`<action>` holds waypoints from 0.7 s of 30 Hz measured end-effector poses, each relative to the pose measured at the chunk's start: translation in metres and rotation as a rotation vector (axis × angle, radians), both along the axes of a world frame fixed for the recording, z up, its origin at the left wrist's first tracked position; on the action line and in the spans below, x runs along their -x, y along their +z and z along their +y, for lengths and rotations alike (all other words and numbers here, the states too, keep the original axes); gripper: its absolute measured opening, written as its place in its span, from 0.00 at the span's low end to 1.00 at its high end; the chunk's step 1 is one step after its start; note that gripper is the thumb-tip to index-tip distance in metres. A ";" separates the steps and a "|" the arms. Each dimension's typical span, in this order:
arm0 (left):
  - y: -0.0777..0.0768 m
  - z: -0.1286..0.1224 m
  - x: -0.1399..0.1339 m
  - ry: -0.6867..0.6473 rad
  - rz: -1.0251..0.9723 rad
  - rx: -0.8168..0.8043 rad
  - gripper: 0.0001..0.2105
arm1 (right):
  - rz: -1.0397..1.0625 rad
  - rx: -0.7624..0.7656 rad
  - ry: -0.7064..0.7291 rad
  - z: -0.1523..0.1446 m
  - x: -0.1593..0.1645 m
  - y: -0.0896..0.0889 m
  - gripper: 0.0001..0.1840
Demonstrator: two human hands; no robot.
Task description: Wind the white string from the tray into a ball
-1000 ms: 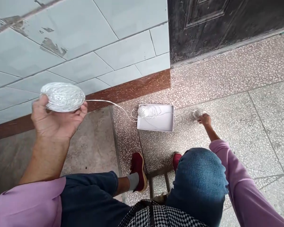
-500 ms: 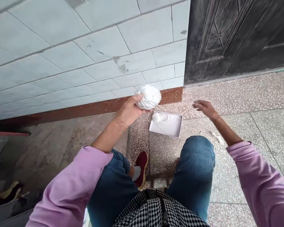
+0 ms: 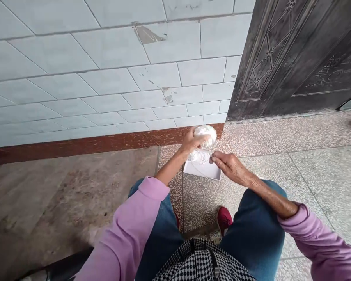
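Note:
My left hand [image 3: 191, 142] is wrapped round a ball of white cord [image 3: 206, 136], held above the far side of a shallow white box [image 3: 206, 172] on the floor. Loose loops of white cord [image 3: 198, 157] lie inside the box. Over the box's right edge, my right hand [image 3: 232, 167] is closed, thumb and fingertips pinched together on a thin strand of the cord. The strand's full course between both hands is too fine to follow.
A tiled wall [image 3: 105, 78] with a brown skirting [image 3: 76, 150] rises in front. To the right stands a dark carved door [image 3: 280, 70]. Speckled floor tiles [image 3: 304, 168] surround the box, and my knees are on either side of it. Part of something dark shows at the far right edge.
My right hand has come in leftward from over the floor to the box and closed on the cord. My left hand has shifted right and lower with the ball. The view has turned somewhat.

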State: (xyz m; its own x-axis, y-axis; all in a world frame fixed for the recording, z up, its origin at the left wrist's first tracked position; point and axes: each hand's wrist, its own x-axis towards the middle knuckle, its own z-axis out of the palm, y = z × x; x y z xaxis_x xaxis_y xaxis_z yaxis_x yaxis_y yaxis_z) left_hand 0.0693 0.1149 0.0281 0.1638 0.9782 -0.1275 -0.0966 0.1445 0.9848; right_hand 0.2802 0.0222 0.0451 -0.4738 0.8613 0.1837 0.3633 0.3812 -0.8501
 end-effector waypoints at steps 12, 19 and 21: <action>0.008 -0.009 0.024 -0.458 -0.281 0.082 0.34 | 0.072 -0.005 -0.189 0.084 0.007 -0.015 0.28; 0.006 0.015 0.035 -0.125 -0.232 -0.043 0.38 | -0.196 0.005 0.057 0.066 0.018 -0.011 0.20; 0.001 0.020 0.035 -0.069 -0.005 -0.111 0.39 | -0.171 0.021 0.143 0.057 0.018 0.000 0.20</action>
State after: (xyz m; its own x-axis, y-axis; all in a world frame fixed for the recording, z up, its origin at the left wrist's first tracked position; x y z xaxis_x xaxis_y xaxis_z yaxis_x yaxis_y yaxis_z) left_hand 0.0338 0.1352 0.0293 0.2314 0.9727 -0.0179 -0.0952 0.0410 0.9946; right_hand 0.2618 0.0792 0.0456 -0.6144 0.7856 0.0726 0.4460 0.4218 -0.7894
